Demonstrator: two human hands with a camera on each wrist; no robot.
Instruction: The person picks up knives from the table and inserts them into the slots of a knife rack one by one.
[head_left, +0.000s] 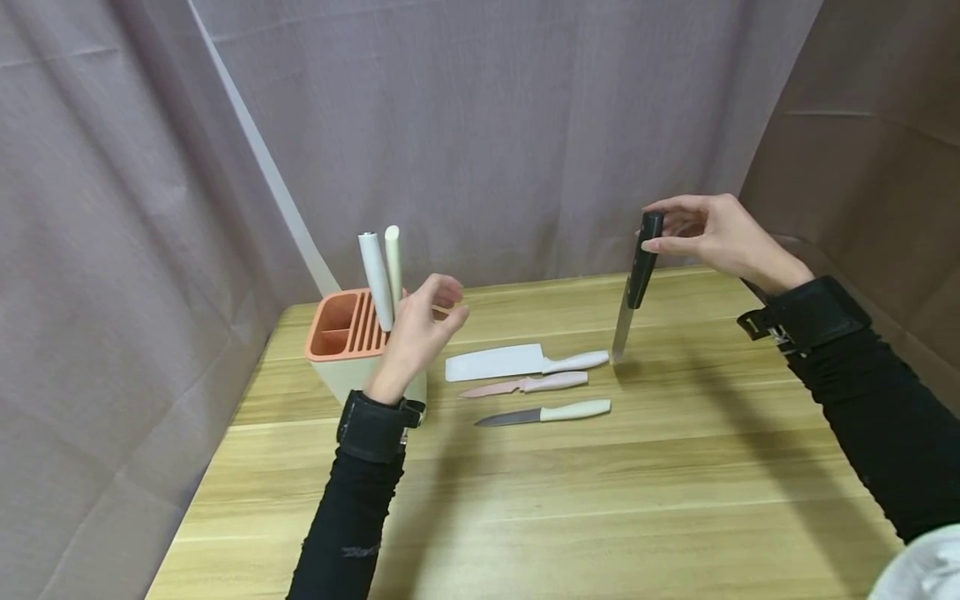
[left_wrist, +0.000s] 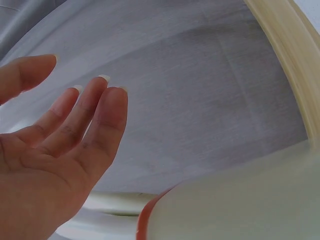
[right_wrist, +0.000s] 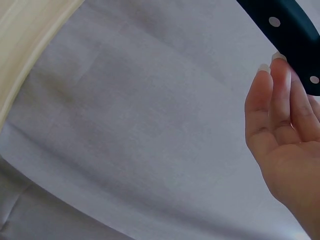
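My right hand (head_left: 686,229) pinches the top of a black-handled knife (head_left: 636,285) that hangs point down, its tip just above the wooden table (head_left: 600,500). In the right wrist view the fingers (right_wrist: 272,100) lie against the black riveted handle (right_wrist: 287,35). My left hand (head_left: 423,329) is raised, fingers relaxed and holding nothing, just in front of a cream knife block with an orange slotted top (head_left: 341,329). Two white handles (head_left: 378,267) stand up out of the block. The left wrist view shows the open palm (left_wrist: 60,150) beside the block's edge (left_wrist: 235,210).
Three knives lie side by side mid-table: a white cleaver (head_left: 517,362), a pink knife (head_left: 528,385) and a grey-bladed knife with a cream handle (head_left: 543,413). Grey cloth (head_left: 487,125) hangs behind and to the left; a brown panel (head_left: 885,167) stands on the right.
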